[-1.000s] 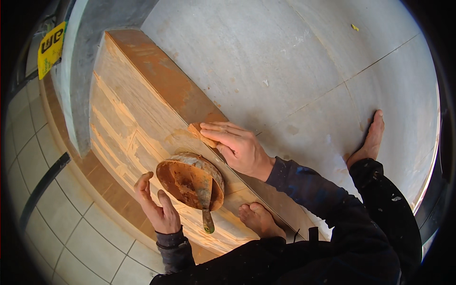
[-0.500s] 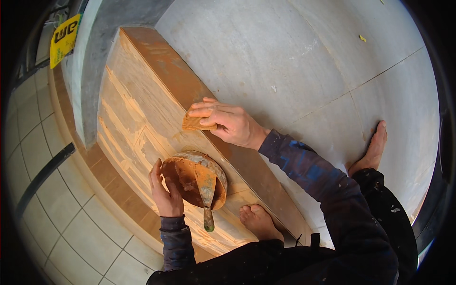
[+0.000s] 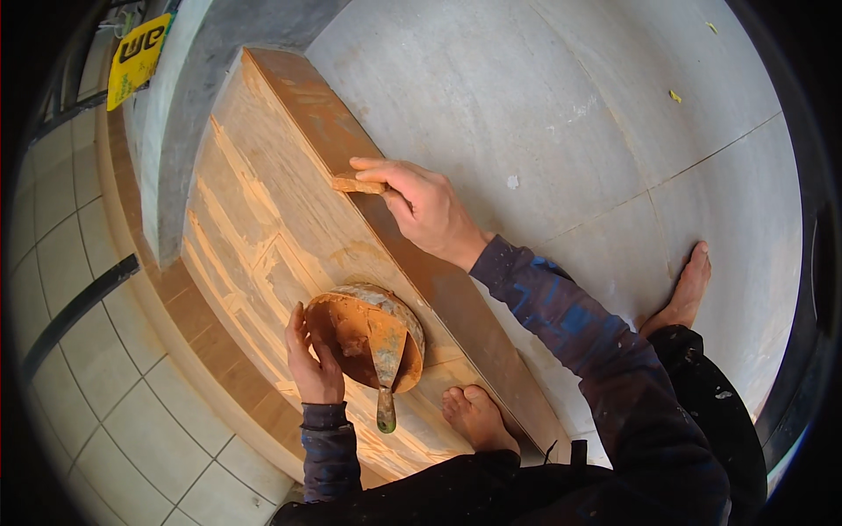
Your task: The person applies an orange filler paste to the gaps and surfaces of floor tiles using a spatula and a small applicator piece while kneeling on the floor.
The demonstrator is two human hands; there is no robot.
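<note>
My left hand [image 3: 317, 364] is closed on the left rim of a round bowl [image 3: 412, 326], smeared inside with orange-brown paste. A putty knife [image 3: 386, 351] leans in the bowl, its handle over the near rim. My right hand [image 3: 430, 210] pinches a thin, flat orange-brown pad [image 3: 358, 185], seen nearly edge-on; its exact kind I cannot make out. The pad is at the long edge of a wooden step [image 3: 289, 167], where the top meets the brown side face [image 3: 329, 123]. Pale orange streaks mark the step's top, and the bowl is over it.
My bare foot [image 3: 478, 419] stands on the step, the other foot [image 3: 687, 294] on large grey tiles [image 3: 561, 114] to the right. Small pale tiles [image 3: 114, 351] lie lower left. A grey post [image 3: 175, 149] rises at the step's far end, beside a yellow sign [image 3: 139, 60].
My right hand has turned the pad from showing its ribbed face to nearly edge-on and shifted slightly farther away. My left hand stays at the bowl. The whole view has shifted slightly.
</note>
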